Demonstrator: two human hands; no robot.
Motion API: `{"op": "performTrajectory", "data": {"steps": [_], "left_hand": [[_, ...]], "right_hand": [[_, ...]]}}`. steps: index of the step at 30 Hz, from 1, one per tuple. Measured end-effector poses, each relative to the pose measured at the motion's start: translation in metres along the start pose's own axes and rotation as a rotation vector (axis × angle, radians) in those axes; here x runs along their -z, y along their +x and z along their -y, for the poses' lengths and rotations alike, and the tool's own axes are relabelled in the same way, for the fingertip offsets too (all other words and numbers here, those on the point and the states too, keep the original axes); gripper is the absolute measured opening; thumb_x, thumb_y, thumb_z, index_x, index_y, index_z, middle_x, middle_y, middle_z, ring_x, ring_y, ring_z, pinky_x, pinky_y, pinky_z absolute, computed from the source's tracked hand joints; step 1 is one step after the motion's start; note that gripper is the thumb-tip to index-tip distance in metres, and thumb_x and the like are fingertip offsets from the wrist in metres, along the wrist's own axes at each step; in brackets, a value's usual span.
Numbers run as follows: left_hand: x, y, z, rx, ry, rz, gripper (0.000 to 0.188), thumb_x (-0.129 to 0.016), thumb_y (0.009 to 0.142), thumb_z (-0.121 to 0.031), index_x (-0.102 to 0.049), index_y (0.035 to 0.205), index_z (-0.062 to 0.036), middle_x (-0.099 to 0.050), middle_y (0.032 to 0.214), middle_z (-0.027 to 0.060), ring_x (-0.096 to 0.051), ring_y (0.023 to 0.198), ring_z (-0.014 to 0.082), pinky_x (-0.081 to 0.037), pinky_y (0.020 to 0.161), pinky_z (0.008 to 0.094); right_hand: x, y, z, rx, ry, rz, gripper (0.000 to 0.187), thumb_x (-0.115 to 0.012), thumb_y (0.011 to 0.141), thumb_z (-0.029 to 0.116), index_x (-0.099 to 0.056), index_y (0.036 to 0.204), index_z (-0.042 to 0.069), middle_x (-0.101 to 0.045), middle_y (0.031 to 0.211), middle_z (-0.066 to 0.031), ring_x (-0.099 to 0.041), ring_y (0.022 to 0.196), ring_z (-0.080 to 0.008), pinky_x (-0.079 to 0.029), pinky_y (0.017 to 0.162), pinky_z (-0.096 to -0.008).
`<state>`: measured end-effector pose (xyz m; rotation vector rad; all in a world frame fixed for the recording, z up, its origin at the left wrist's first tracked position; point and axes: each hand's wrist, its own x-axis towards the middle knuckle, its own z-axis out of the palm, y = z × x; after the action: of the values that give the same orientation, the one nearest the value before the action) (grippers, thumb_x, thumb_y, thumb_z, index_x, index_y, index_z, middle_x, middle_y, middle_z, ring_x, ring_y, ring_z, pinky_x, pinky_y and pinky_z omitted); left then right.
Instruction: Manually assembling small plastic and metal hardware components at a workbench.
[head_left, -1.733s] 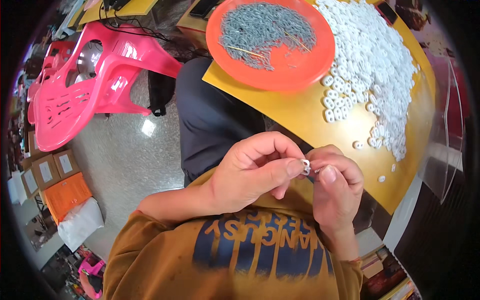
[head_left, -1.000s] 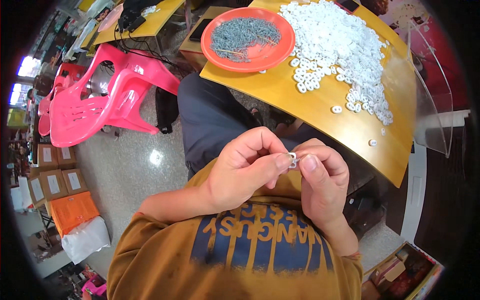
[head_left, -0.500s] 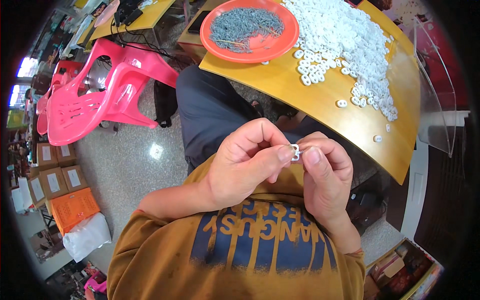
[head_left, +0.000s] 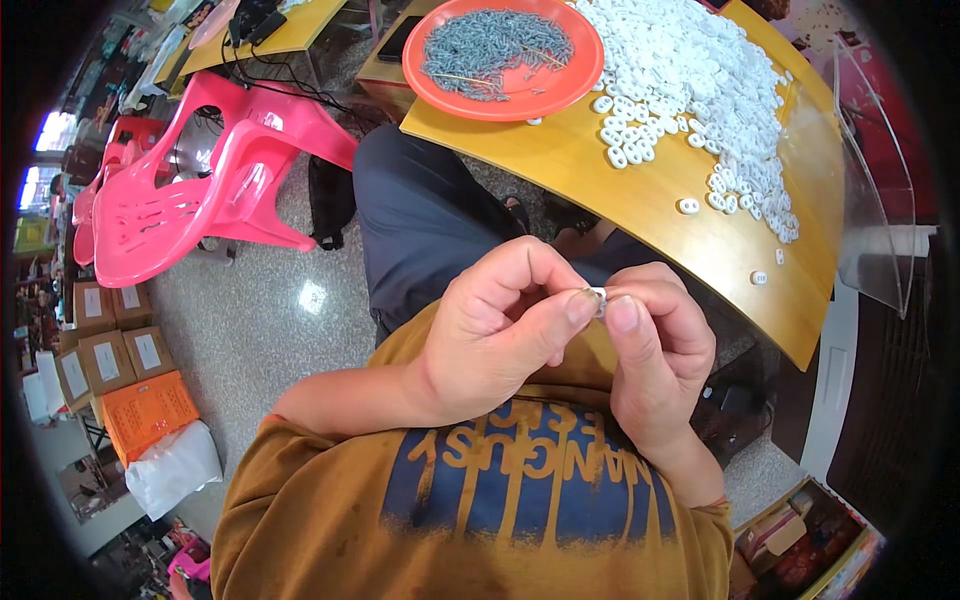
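Above my lap, my left hand pinches a small white plastic piece between thumb and forefinger. Only a narrow part of the piece shows between the fingertips. Up against its right side, the thumb and forefinger of my right hand are pressed together; what they grip is hidden. On the wooden table ahead lies a big heap of similar white pieces, rounded and with two holes each. A round red plate at the table's left corner holds many small grey screws.
A pink plastic chair stands on the left. Cardboard boxes, an orange package and a white bag are stacked at the lower left. A clear plastic panel rises by the table's right edge. An open box sits lower right.
The white piece has turned, showing a narrower side between my fingertips. A thin grey thing seen earlier at my right fingertips is now hidden. My right hand has shifted slightly right.
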<state>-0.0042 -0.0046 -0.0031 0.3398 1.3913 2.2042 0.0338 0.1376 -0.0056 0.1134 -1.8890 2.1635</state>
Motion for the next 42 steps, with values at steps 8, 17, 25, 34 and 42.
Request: {"op": "performTrajectory", "data": {"steps": [8, 17, 25, 34, 42], "left_hand": [[-0.004, 0.000, 0.001, 0.028, -0.082, -0.049, 0.004, -0.049, 0.087, -0.005, -0.048, 0.090, -0.0027, -0.054, 0.084, 0.0071, -0.048, 0.059, 0.0062, -0.040, 0.052, 0.0168], [-0.001, -0.001, 0.002, 0.019, -0.130, -0.030, 0.007, -0.050, 0.087, -0.006, -0.049, 0.092, -0.0016, -0.057, 0.083, 0.0078, -0.052, 0.061, 0.0078, -0.043, 0.052, 0.0175], [-0.002, -0.001, 0.000, 0.115, -0.131, -0.026, 0.006, -0.050, 0.087, -0.005, -0.049, 0.092, -0.0020, -0.058, 0.084, 0.0073, -0.053, 0.062, 0.0078, -0.045, 0.053, 0.0182], [0.004, -0.003, 0.005, -0.114, 0.309, 0.020, 0.007, -0.051, 0.086, -0.001, -0.048, 0.091, 0.0009, -0.053, 0.088, 0.0080, -0.054, 0.063, 0.0087, -0.044, 0.055, 0.0184], [0.002, 0.002, 0.004, 0.056, 0.103, -0.034, 0.005, -0.050, 0.087, -0.005, -0.049, 0.090, -0.0002, -0.056, 0.082, 0.0060, -0.053, 0.063, 0.0084, -0.045, 0.056, 0.0195]], "right_hand": [[0.003, 0.000, -0.002, -0.045, 0.023, 0.004, 0.007, -0.056, 0.084, 0.004, -0.060, 0.087, -0.001, -0.053, 0.079, -0.0041, -0.046, 0.070, -0.0062, -0.036, 0.062, -0.0175], [-0.005, 0.001, 0.003, -0.149, 0.123, -0.105, 0.009, -0.055, 0.082, 0.006, -0.056, 0.088, 0.000, -0.053, 0.087, -0.0066, -0.049, 0.079, -0.0115, -0.039, 0.074, -0.0231], [0.002, -0.001, 0.002, -0.145, 0.166, -0.014, 0.007, -0.054, 0.083, 0.004, -0.054, 0.088, -0.002, -0.052, 0.087, -0.0063, -0.050, 0.079, -0.0103, -0.039, 0.073, -0.0213], [0.005, -0.004, 0.001, -0.247, 0.148, 0.048, 0.008, -0.052, 0.086, 0.006, -0.054, 0.086, -0.001, -0.052, 0.083, -0.0031, -0.048, 0.074, -0.0064, -0.038, 0.069, -0.0187], [0.018, 0.004, 0.002, -0.218, -0.044, 0.038, 0.013, -0.056, 0.083, 0.006, -0.056, 0.093, -0.002, -0.051, 0.086, -0.0027, -0.046, 0.080, -0.0071, -0.038, 0.072, -0.0195]]}}
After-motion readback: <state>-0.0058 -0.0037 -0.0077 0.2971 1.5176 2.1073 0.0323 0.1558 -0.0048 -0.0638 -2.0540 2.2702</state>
